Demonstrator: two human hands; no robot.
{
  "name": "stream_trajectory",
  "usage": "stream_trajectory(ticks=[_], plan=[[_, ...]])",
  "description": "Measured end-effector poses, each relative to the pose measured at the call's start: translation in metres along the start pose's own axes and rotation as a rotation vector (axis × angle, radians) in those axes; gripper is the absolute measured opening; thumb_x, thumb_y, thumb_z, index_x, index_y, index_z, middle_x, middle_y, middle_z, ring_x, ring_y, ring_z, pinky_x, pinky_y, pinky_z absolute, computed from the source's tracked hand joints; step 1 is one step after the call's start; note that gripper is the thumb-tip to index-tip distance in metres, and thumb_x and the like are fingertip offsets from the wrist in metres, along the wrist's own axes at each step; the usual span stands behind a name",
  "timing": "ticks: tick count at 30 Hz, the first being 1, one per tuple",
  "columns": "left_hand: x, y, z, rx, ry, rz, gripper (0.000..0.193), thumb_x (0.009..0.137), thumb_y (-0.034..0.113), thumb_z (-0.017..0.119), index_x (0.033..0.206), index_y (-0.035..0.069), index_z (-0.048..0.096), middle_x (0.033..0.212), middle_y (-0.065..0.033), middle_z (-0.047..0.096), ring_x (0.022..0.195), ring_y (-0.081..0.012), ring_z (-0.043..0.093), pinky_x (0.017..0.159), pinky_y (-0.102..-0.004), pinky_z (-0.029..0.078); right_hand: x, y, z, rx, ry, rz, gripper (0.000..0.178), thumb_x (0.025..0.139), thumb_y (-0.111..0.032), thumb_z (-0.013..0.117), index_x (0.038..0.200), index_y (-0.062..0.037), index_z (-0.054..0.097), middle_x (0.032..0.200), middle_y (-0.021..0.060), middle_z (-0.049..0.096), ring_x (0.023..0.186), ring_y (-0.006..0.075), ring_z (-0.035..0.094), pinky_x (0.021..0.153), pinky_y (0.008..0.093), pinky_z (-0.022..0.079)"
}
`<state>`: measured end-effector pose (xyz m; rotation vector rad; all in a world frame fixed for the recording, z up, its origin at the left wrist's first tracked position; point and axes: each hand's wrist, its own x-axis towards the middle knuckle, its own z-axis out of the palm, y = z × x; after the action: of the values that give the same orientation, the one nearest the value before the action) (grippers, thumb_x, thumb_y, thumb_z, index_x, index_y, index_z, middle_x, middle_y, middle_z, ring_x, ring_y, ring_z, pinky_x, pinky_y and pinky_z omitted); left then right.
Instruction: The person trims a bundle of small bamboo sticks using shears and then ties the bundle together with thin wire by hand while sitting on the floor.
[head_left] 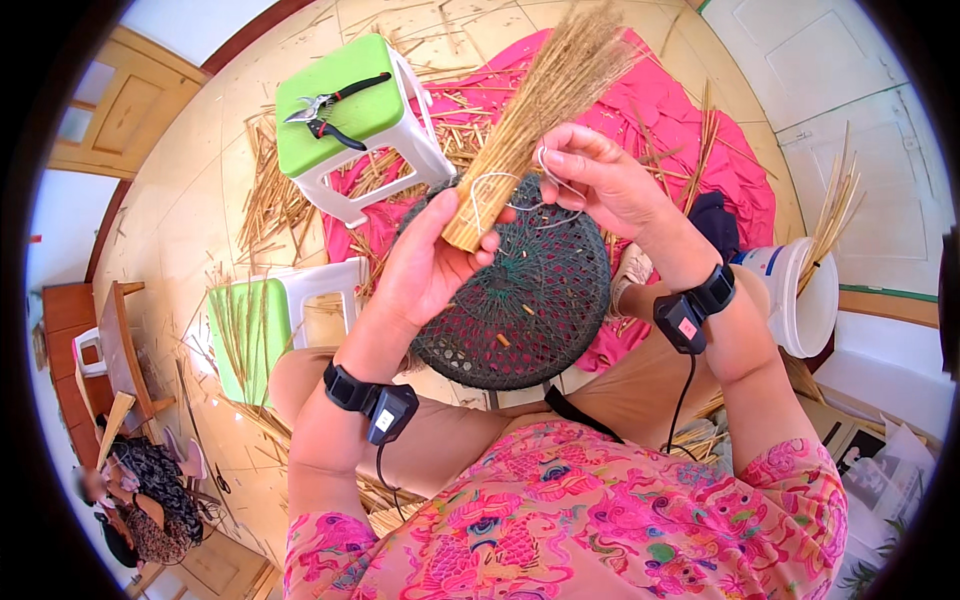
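My left hand [432,265] grips one straw bundle [508,150] above one round mesh surface [545,325], my right hand [612,188] pinches one white cord [494,175] — two green-topped stools [335,72], one pruner [318,104], pink cloth [750,190] on tiled floor [190,190].

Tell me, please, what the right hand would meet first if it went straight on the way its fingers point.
The right hand, pinching a white cord, points left toward the straw bundle in the left hand; it would probably meet the bundle's side first, though depth is unclear.
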<state>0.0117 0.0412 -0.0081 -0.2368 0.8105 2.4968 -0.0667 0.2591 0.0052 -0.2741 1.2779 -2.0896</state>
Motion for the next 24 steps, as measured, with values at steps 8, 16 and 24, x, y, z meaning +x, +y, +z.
stream_trajectory(ticks=[8,16,24], plan=[[-0.011,-0.002,0.012,-0.044,-0.217,-0.213,0.061,0.097,0.052,0.029,0.127,0.000,0.044,0.101,-0.0170,0.062,0.078,-0.0172,0.063,0.067,-0.0293,0.056,-0.002,0.001,0.003,0.008,-0.042,-0.121,0.009,0.091,-0.017,0.061,0.095,-0.0091,0.059,0.072,-0.0058,0.050,0.056,0.0024,0.043,0.045,0.0169,0.030],[-0.013,-0.001,0.003,0.086,-0.060,-0.247,0.066,0.095,0.059,0.030,0.117,0.000,0.049,0.070,-0.0011,0.048,0.051,-0.0063,0.039,0.044,-0.0201,0.033,-0.009,-0.012,0.001,-0.240,0.036,0.079,0.013,0.089,-0.019,0.063,0.095,-0.0080,0.061,0.074,-0.0045,0.056,0.057,0.0029,0.054,0.042,0.0154,0.032],[-0.019,0.024,-0.012,-0.134,-0.040,-0.110,0.065,0.096,0.053,0.034,0.134,0.000,0.038,0.061,-0.0019,0.044,0.042,-0.0061,0.035,0.036,-0.0181,0.031,-0.033,-0.071,-0.054,-0.230,0.231,-0.604,0.012,0.095,-0.013,0.049,0.101,-0.0074,0.058,0.111,0.0091,0.061,0.080,0.0043,0.057,0.053,0.0155,0.034]])
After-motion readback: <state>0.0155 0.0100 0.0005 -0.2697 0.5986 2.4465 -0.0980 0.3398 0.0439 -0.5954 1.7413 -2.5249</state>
